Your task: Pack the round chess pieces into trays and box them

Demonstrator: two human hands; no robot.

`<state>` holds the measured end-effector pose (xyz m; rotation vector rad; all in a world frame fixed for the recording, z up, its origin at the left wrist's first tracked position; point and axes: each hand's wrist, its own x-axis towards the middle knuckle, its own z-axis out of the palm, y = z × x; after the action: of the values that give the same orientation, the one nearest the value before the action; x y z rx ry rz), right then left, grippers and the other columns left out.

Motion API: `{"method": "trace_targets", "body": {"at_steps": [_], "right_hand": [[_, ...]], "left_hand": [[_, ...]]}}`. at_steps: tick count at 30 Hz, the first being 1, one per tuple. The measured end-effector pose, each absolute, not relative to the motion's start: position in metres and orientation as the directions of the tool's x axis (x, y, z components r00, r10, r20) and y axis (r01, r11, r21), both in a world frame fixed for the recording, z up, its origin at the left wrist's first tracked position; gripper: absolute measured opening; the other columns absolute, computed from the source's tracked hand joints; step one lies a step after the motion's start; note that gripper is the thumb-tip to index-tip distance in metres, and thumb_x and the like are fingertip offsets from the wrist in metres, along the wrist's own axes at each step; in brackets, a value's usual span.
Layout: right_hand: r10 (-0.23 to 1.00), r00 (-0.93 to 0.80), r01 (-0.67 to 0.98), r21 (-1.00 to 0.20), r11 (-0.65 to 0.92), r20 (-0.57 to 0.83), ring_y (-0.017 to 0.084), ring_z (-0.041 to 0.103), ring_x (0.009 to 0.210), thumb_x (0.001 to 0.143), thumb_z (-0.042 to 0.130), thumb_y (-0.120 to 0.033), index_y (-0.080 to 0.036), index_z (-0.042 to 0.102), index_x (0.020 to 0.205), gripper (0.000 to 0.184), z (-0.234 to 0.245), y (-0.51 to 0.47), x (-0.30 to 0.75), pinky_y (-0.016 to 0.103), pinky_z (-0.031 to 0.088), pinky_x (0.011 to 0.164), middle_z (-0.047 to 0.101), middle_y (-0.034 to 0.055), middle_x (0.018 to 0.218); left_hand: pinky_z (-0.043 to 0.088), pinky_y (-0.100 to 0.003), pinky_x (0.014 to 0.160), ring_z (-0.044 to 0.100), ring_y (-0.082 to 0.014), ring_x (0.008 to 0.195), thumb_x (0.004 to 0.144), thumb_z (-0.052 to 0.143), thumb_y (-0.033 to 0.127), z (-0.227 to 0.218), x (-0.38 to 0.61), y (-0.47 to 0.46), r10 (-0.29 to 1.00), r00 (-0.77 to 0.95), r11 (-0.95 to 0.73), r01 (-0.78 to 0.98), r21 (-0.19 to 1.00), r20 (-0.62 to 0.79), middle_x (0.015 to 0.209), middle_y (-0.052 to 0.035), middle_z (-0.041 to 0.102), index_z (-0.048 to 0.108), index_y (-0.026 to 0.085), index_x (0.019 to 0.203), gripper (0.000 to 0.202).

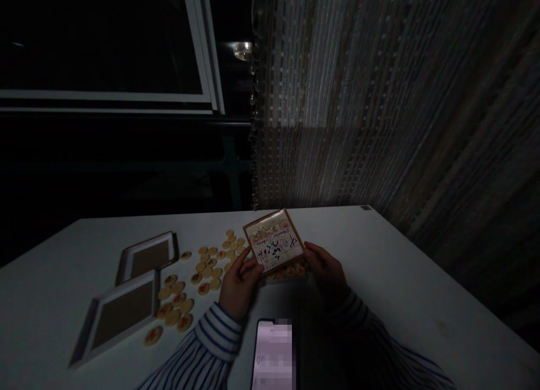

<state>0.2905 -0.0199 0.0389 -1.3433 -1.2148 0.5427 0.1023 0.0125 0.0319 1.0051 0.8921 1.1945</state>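
Between both hands, a Chinese chess box lid [273,241] is held tilted above the table, its printed face with "Chinese chess" lettering toward me. My left hand [239,283] grips the lid's lower left corner, thumb on the printed face. On the right edge, my right hand [327,269] closes its fingers around the side. Under the lid's lower edge, a box bottom with chess pieces [291,272] shows in part; the rest of it is hidden. Round wooden chess pieces [206,270] lie loose left of my left hand, several with red or black characters.
Two open box halves [124,311] lie at the left, one behind the other, with more pieces [172,317] beside them. A lit phone [273,353] lies near me between my forearms. Behind the white table [400,300] hang a bead curtain [320,97] and a window frame [202,41]. The room is dim.
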Motion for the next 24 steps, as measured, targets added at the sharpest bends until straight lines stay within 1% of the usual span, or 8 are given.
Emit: {"method": "trace_targets", "body": {"at_steps": [5,9,13,16,20,22,24], "right_hand": [[0.908,0.343,0.14,-0.969,0.203,0.239,0.02,0.064,0.073,0.071,0.054,-0.043,-0.014,0.054,0.107,0.046,0.031,-0.016,0.291,0.033,0.055,0.061,0.067,0.0095,0.087],[0.925,0.323,0.021,-0.979,0.203,0.199,0.021,0.064,0.072,0.066,0.059,-0.044,-0.013,0.054,0.105,0.05,0.031,-0.017,0.283,0.034,0.054,0.061,0.068,0.0096,0.084],[0.918,0.352,0.006,-0.981,0.196,0.185,0.022,0.064,0.077,0.064,0.059,-0.047,-0.015,0.055,0.103,0.051,0.038,-0.019,0.273,0.035,0.053,0.066,0.068,0.0087,0.086],[0.932,0.32,0.034,-0.985,0.167,0.169,0.023,0.064,0.078,0.065,0.057,-0.049,-0.014,0.053,0.106,0.054,0.041,-0.021,0.271,0.036,0.053,0.066,0.068,0.0085,0.084],[0.938,0.312,0.054,-0.989,0.141,0.151,0.023,0.064,0.072,0.064,0.059,-0.049,-0.014,0.053,0.107,0.056,0.044,-0.023,0.272,0.035,0.054,0.06,0.069,0.0081,0.078],[0.936,0.323,0.042,-0.991,0.131,0.137,0.023,0.065,0.069,0.062,0.06,-0.05,-0.014,0.053,0.107,0.057,0.044,-0.023,0.272,0.035,0.054,0.057,0.069,0.0079,0.076],[0.938,0.327,0.004,-0.992,0.124,0.118,0.024,0.065,0.067,0.061,0.061,-0.05,-0.014,0.053,0.106,0.058,0.044,-0.022,0.273,0.035,0.054,0.055,0.069,0.0077,0.074]], "left_hand": [[0.052,-0.024,0.056,0.063,-0.0167,0.076,0.059,0.07,0.027,0.034,0.102,0.013,0.992,0.115,0.087,-0.28,0.956,-0.057,0.093,-0.0092,0.064,0.041,0.015,0.119,0.067],[0.053,-0.024,0.055,0.063,-0.016,0.073,0.059,0.071,0.026,0.03,0.103,0.013,0.989,0.116,0.117,-0.293,0.949,-0.087,0.09,-0.008,0.064,0.041,0.015,0.117,0.066],[0.054,-0.026,0.054,0.063,-0.0155,0.069,0.059,0.071,0.027,0.029,0.108,0.011,0.985,0.136,0.142,-0.307,0.941,-0.105,0.085,-0.0065,0.064,0.041,0.015,0.116,0.066],[0.053,-0.025,0.051,0.062,-0.015,0.065,0.057,0.072,0.028,0.032,0.112,0.007,0.986,0.138,0.129,-0.301,0.945,-0.091,0.08,-0.005,0.064,0.037,0.015,0.12,0.073],[0.053,-0.026,0.05,0.061,-0.0148,0.062,0.055,0.073,0.027,0.035,0.118,0.002,0.989,0.118,0.121,-0.317,0.941,-0.087,0.073,-0.0005,0.062,0.029,0.02,0.126,0.084],[0.053,-0.028,0.052,0.061,-0.0159,0.063,0.055,0.072,0.026,0.034,0.12,0.0,0.988,0.13,0.126,-0.326,0.937,-0.088,0.073,-0.0001,0.062,0.026,0.023,0.127,0.085],[0.053,-0.03,0.053,0.062,-0.0176,0.064,0.056,0.072,0.025,0.032,0.122,-0.001,0.984,0.155,0.131,-0.332,0.934,-0.083,0.074,-0.0015,0.062,0.023,0.024,0.128,0.087]]}}
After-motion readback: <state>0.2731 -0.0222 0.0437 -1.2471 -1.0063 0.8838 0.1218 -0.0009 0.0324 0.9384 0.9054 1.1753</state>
